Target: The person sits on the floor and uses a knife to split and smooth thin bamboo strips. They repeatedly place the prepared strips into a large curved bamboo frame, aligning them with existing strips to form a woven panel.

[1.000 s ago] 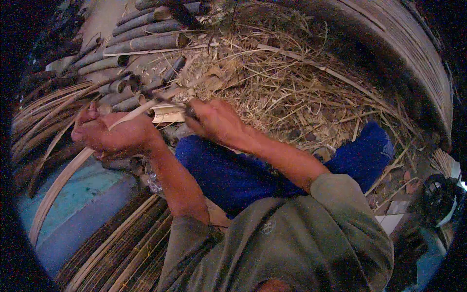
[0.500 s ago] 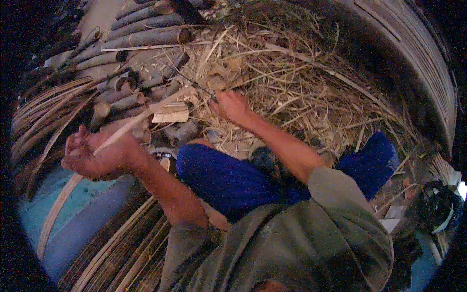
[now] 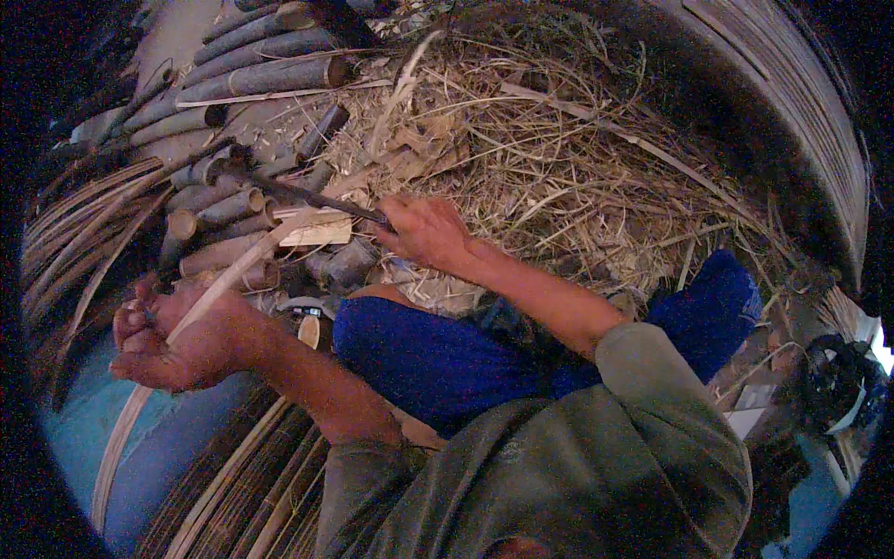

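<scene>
A long, pale bamboo strip [image 3: 236, 270] runs through my left hand [image 3: 191, 340], whose fingers are closed on it. Its tail hangs down at the left, and its other end slants up toward the middle. My right hand [image 3: 421, 231] is wrapped round the handle of a knife [image 3: 312, 196] with a long dark blade. That blade points left and crosses just above the strip; whether the two touch, I cannot tell. Below them lies a pale split bamboo piece [image 3: 321, 231], next to several short bamboo sections [image 3: 233, 207].
Shavings [image 3: 549, 177] cover the ground ahead and to the right. Cut bamboo poles [image 3: 265, 82] lie at the far left, thin strips [image 3: 88, 224] on the left. Bundled bamboo lengths [image 3: 247, 484] rest beside me at lower left. A black bag [image 3: 829, 382] sits at right.
My right hand has moved left and slightly down, and the knife blade now lies flatter, pointing further left. My left hand has dropped a little, still holding the strip.
</scene>
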`<state>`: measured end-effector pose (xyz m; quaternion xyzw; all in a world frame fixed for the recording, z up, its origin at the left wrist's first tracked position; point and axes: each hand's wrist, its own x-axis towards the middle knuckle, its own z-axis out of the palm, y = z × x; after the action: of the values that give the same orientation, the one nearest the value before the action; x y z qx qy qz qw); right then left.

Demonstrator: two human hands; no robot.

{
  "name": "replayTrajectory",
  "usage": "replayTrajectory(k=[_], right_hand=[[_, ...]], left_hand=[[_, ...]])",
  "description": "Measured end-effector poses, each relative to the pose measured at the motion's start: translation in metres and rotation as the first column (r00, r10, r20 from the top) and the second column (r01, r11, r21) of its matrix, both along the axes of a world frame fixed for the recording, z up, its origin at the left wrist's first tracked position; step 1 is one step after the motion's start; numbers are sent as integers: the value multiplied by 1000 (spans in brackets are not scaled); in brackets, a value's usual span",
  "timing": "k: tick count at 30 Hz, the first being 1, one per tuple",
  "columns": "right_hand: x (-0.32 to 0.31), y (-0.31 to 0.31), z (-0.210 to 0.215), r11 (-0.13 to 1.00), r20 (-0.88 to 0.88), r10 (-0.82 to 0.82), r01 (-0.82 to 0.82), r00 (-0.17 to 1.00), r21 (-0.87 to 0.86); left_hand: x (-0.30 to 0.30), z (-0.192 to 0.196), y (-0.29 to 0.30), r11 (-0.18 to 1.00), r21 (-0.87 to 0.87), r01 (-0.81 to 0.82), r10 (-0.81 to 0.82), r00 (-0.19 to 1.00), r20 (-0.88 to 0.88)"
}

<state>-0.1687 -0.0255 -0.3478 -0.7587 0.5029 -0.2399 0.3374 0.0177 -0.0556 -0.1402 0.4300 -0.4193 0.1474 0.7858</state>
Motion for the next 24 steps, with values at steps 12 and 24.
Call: replayTrajectory(k=[12,24], right_hand=[[-39,-24,-90,906,-156,-172,218,973,363],[-74,18,-107,952,-259,-71,143,963,270]], left_hand=[[15,5,-12,992,24,126,-121,982,-146],[-27,19,-19,949,314,-21,93,973,-214]])
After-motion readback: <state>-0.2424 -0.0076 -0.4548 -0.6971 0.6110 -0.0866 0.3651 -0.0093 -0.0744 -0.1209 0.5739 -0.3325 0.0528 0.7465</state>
